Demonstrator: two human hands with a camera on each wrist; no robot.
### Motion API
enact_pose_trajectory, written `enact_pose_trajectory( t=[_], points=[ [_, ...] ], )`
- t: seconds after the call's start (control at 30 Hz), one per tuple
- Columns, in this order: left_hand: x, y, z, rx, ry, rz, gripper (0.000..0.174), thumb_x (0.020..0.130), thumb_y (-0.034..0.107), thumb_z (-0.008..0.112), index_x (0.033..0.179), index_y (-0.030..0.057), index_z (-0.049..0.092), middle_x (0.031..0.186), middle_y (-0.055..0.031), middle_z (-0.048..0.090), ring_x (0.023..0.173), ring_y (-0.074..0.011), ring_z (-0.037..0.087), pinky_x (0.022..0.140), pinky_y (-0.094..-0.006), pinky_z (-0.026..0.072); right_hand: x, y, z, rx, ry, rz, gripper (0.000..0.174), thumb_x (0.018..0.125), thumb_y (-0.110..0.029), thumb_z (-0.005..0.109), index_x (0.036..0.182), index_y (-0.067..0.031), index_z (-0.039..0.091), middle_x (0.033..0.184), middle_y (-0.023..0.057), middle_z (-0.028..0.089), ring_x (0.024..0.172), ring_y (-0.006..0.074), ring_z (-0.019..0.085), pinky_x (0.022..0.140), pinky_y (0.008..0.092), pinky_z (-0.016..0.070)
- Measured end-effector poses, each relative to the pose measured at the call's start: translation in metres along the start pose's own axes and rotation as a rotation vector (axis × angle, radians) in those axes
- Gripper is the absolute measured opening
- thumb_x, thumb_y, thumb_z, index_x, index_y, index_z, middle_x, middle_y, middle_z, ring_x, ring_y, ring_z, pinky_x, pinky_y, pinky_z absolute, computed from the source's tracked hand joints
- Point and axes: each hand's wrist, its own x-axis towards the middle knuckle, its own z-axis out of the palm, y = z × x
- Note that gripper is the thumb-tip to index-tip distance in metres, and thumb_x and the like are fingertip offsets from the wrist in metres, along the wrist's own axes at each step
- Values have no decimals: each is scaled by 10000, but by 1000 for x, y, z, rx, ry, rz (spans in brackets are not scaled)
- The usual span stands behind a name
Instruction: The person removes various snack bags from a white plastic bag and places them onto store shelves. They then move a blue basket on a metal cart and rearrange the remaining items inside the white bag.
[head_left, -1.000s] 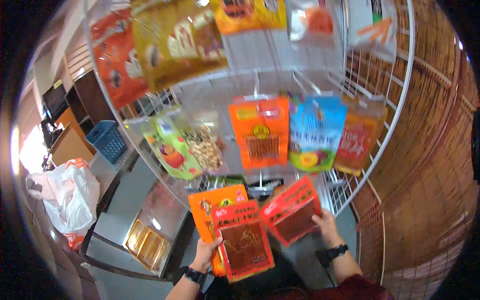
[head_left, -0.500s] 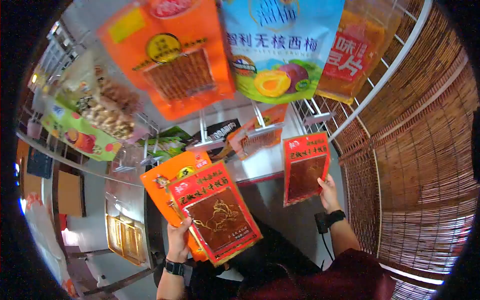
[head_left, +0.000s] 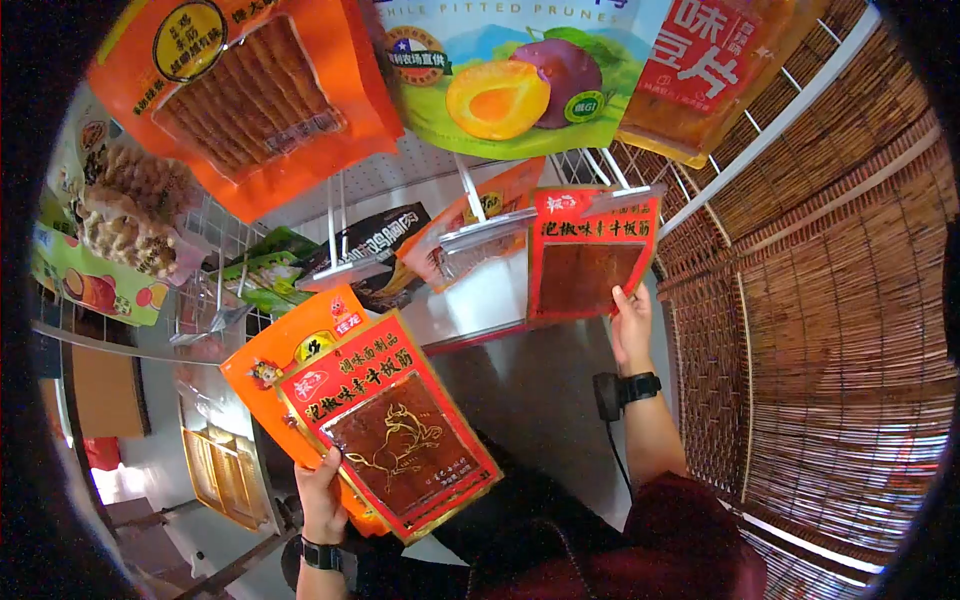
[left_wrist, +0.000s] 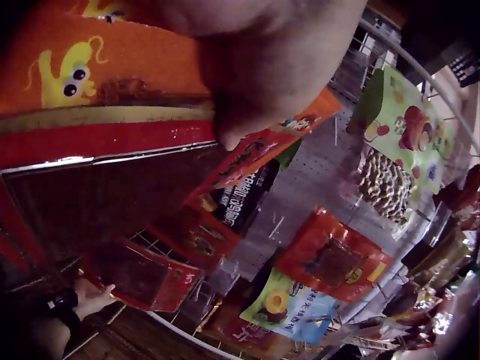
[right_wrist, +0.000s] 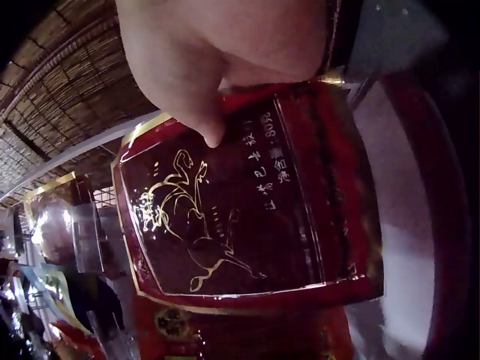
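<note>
The left hand point(head_left: 322, 497) grips a red packet with a gold bull drawing point(head_left: 400, 440) together with an orange packet point(head_left: 262, 385) behind it, thumb on the front. Another red packet point(head_left: 585, 262) is pinched at its lower right corner by the right hand point(head_left: 633, 328); its top edge is at the front end of a rack hook point(head_left: 625, 192). In the right wrist view the right thumb presses on the front of that red packet point(right_wrist: 217, 225). The left wrist view shows the left hand point(left_wrist: 277, 60) over the edges of its packets.
Large orange point(head_left: 250, 110), blue-green prune point(head_left: 510, 90) and amber point(head_left: 700, 80) packets hang above. Black point(head_left: 385, 250) and green point(head_left: 265, 270) packets hang farther back on lower hooks. A woven blind point(head_left: 840, 350) stands at the right, a gold tray point(head_left: 222, 475) lower left.
The head view has come closer to the rack. The right hand has raised its red packet up to the hook, while the left hand still holds its two packets, now farther left.
</note>
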Motion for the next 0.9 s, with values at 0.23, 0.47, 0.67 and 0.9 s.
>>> enact_pose_trajectory(
  t=[0.23, 0.47, 0.67, 0.9],
  points=[
    [0, -4, -4, 2, 17, 8, 393, 764, 49, 599, 1127, 32, 450, 1037, -46, 559, 926, -161, 547, 836, -305, 420, 2, 2, 7, 35, 21, -76, 338, 820, -9, 517, 1150, -28, 445, 1140, 58, 501, 1035, 155, 468, 908, 325, 349],
    [1, -1, 4, -54, 6, 10, 410, 754, 45, 606, 1131, 38, 444, 1039, -48, 556, 934, -172, 545, 842, -313, 421, 4, -4, 28, 46, 37, -116, 330, 818, 9, 506, 1141, -16, 449, 1104, 69, 521, 1001, 171, 499, 880, 315, 389],
    [0, -2, 3, -34, 23, 11, 420, 747, 50, 618, 1129, 42, 441, 1055, -46, 546, 948, -172, 537, 848, -318, 419, 9, 2, 23, 52, 46, -124, 319, 819, 8, 502, 1133, -14, 451, 1094, 73, 529, 984, 172, 512, 851, 308, 411],
    [-2, -2, 2, -43, 27, -16, 419, 747, 66, 627, 1124, 48, 446, 1042, -46, 550, 932, -166, 538, 837, -309, 419, 8, -5, 27, 96, 90, -33, 343, 812, -6, 522, 1146, -23, 443, 1120, 71, 515, 989, 174, 508, 843, 321, 417]
  ],
)
